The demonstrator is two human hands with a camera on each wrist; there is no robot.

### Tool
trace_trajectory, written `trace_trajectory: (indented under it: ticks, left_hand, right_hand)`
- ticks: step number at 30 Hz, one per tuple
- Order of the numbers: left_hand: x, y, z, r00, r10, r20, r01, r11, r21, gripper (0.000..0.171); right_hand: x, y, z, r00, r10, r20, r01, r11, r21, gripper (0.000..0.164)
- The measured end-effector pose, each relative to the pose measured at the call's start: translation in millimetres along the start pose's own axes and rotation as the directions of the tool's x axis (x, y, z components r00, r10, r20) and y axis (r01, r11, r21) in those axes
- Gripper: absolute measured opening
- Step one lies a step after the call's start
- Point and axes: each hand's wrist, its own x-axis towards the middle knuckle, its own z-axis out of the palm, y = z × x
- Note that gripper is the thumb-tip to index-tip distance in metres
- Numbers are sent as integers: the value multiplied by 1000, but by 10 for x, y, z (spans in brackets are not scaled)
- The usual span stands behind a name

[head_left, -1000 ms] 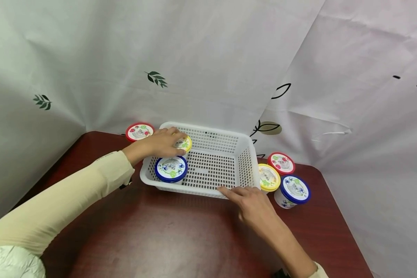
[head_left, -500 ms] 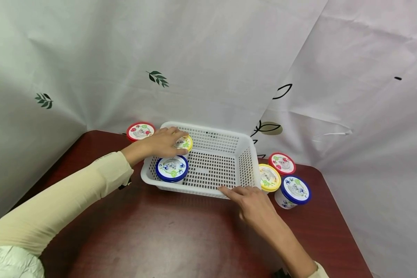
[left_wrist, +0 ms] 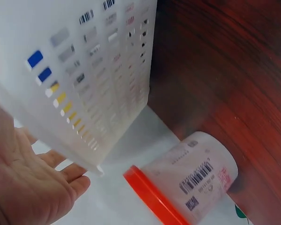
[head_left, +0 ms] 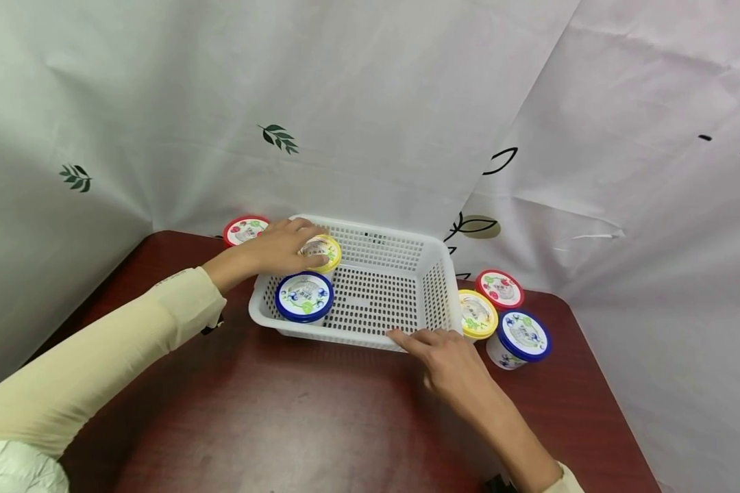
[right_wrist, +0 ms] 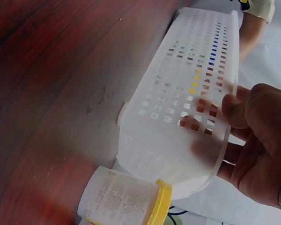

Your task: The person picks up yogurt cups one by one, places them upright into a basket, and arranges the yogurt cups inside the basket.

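Observation:
My left hand [head_left: 280, 248] hovers over the left end of a white perforated plastic basket [head_left: 438, 281]. Its loosely bent fingers lie over the yellow-lidded tub [head_left: 328, 259], whose lid shows largely uncovered beside the thumb; any contact is hard to tell. A blue-lidded tub [head_left: 305, 298] stands in front of that one, also inside the basket. In the left wrist view the palm [left_wrist: 28, 183] and relaxed fingers appear beyond the basket rim. My right hand [head_left: 453, 363] grips the basket's near right rim, thumb and fingers on either side of the wall in the right wrist view.
Outside the basket's left end stands a red-lidded tub [head_left: 244, 231]. To its right are a yellow-lidded tub [head_left: 477, 315], a red-lidded tub [head_left: 499, 289] and a blue-lidded tub [head_left: 521, 339]. A patterned white curtain [head_left: 370, 123] rises behind the dark red table [head_left: 321, 411].
My left hand has shifted slightly left, uncovering more of the yellow lid in the basket. That tub sits a little further left. The right hand and the basket stay put.

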Motion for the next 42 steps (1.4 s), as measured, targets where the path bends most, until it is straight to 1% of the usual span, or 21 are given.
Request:
trace_trajectory:
  ticks: [7, 11, 17, 23, 27, 30, 42]
  left_hand:
    - [-54, -114, -99, 999, -5, -46, 4, 1000, -21, 72]
    - [-89, -164, -141, 998, -19, -66, 18, 1000, -21, 69]
    - [-166, -264, -182, 995, -50, -84, 46, 998, -51, 61]
    - [-218, -380, -228, 992, -66, -104, 62, 997, -35, 57]
    - [-248, -442, -261, 990, -109, -94, 105, 993, -46, 62]
    - [-271, -493, -268, 988, -140, -68, 138, 989, -45, 64]
    - [-299, -652, -225, 980, -195, -51, 194, 981, -22, 65]
  right_hand:
    - [2, 6, 5, 1000, -5, -10, 5, 1000, 4, 74]
    - [-1, 7, 9, 1000, -6, -15, 6, 1000, 3, 73]
    - [4, 8, 16, 1000, -6, -10, 6, 1000, -1, 72]
    - [3, 12, 11, 1000, -5, -1, 5, 1000, -4, 73]
    - [-1, 13, 9, 1000, -3, 5, 3, 1000, -4, 74]
    - [-2, 13, 7, 1000, -1, 6, 1, 1000, -2, 74]
    - [-5, 12, 13, 1000, 0, -2, 0, 1000, 0, 73]
